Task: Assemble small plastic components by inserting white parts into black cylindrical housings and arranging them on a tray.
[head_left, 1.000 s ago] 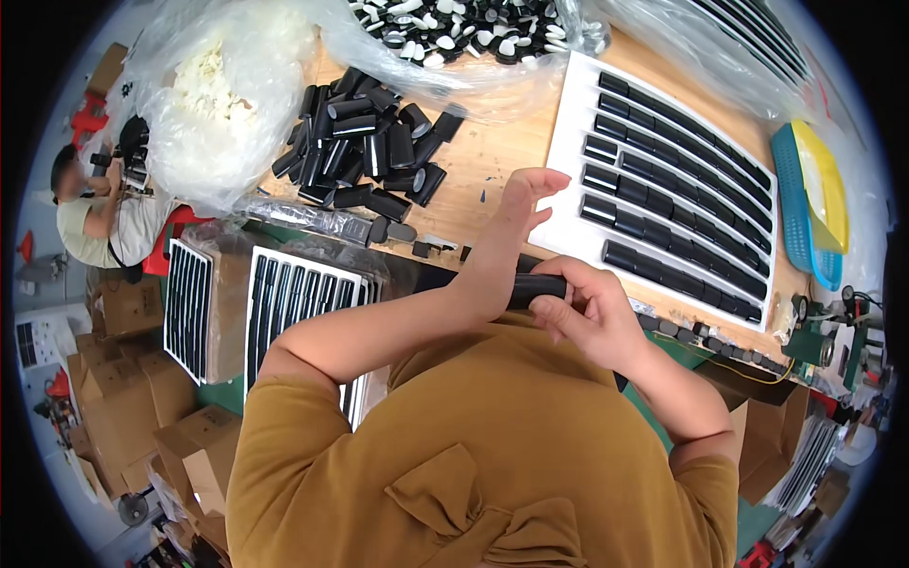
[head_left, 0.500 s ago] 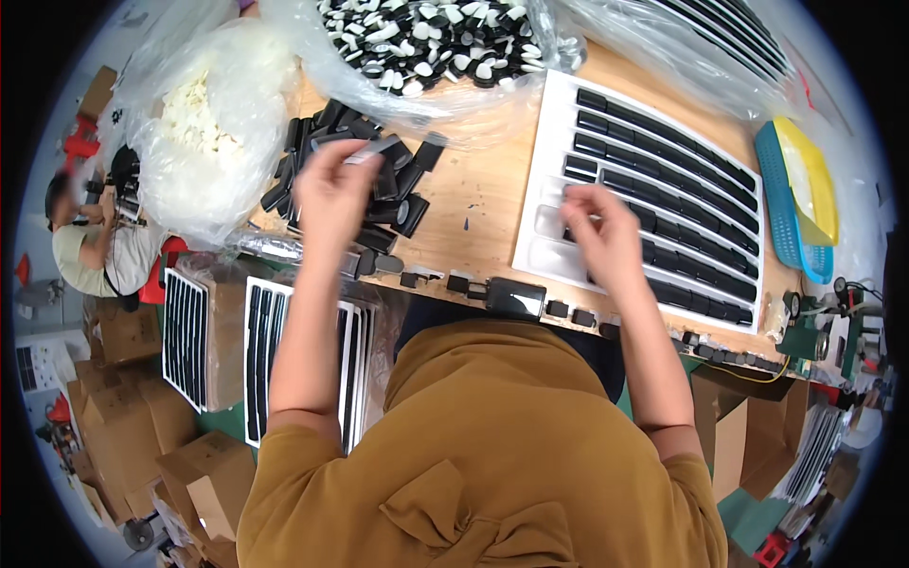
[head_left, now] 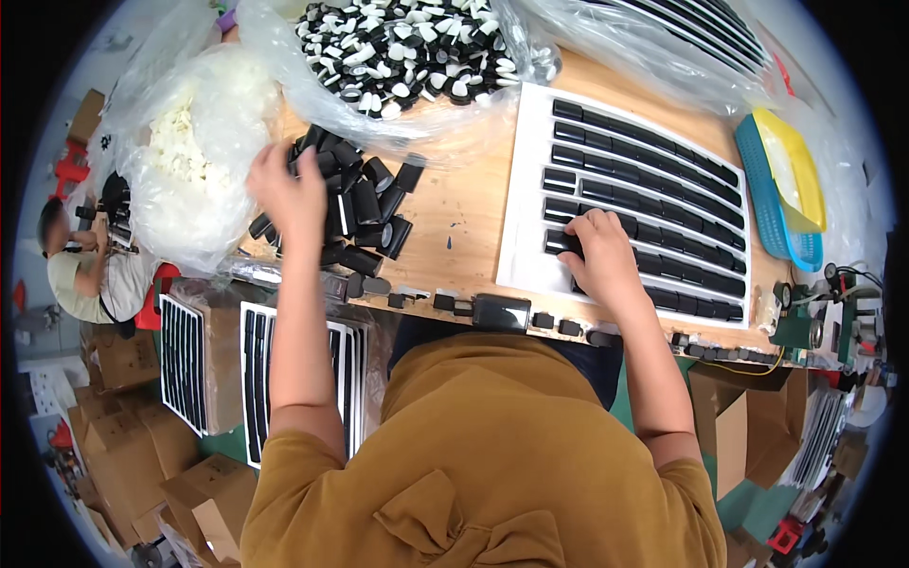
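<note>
At the left of the table, my left hand [head_left: 288,187] hovers over the near edge of a heap of black, short tube-like plastic pieces [head_left: 365,204]. Its thumb and fingers are spread, and I see nothing between them. My right hand [head_left: 606,257] is over the left part of a white tray [head_left: 519,180] that holds rows of similar black pieces. The thumb and fingertips pinch a black piece [head_left: 558,242] at the left end of one row. Part of that piece and the row behind it are hidden by the hand.
Behind the heap lies a clear bag of black and white parts [head_left: 407,57]; a bag of cream-coloured bits [head_left: 189,142] is at left. A blue basket with a yellow container [head_left: 800,185] stands right of the tray. Small black parts [head_left: 502,312] line the table's front edge.
My left hand has drawn back left from the heap, its fingers opening. My right hand has come down onto the tray; row ends that were bare there now hold black pieces.
</note>
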{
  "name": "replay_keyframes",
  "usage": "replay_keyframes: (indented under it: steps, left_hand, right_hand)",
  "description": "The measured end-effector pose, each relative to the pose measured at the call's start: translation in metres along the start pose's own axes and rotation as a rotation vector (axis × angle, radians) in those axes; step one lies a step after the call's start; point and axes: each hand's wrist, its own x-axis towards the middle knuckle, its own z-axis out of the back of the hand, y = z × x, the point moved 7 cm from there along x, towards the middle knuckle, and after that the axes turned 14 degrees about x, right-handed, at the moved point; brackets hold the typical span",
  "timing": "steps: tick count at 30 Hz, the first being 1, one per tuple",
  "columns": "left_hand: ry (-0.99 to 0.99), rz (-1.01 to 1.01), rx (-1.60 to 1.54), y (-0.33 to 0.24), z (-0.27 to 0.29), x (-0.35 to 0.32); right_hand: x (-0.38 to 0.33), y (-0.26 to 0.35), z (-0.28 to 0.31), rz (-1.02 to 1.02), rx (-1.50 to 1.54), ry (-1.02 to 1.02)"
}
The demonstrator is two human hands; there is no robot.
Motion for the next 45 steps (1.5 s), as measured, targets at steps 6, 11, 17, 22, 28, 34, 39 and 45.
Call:
replay_keyframes:
  steps: [6,11,17,22,28,34,39,45]
  left_hand:
    - [0.363,-0.232,-0.524,-0.141,-0.062,0.003]
    - [0.509,-0.252,-0.328,-0.182,-0.141,0.006]
    - [0.513,-0.303,-0.308,-0.185,-0.14,-0.001]
    - [0.687,0.113,-0.89,-0.172,-0.069,-0.028]
    - [1.184,0.515,-1.202,-0.162,0.004,-0.104]
    - [1.234,0.544,-1.428,-0.173,0.027,-0.128]
    - [1.317,0.415,-1.449,-0.185,0.046,-0.114]
    - [1.283,0.501,-1.512,-0.188,0.056,-0.109]
  right_hand:
    - [0.002,0.002,-0.001,-0.043,0.019,0.102]
    - [0.0,-0.003,-0.005,-0.056,0.036,0.077]
    - [-0.002,-0.003,-0.007,-0.018,0.086,0.058]
    - [0.003,-0.01,-0.008,-0.073,0.106,0.096]
    - [0.005,-0.014,-0.001,-0.095,0.306,0.027]
    - [-0.006,-0.005,0.014,-0.108,0.634,-0.226]
    - [-0.026,-0.005,-0.001,-0.393,1.454,-0.324]
    - [-0.029,0.02,0.002,-0.318,1.471,-0.199]
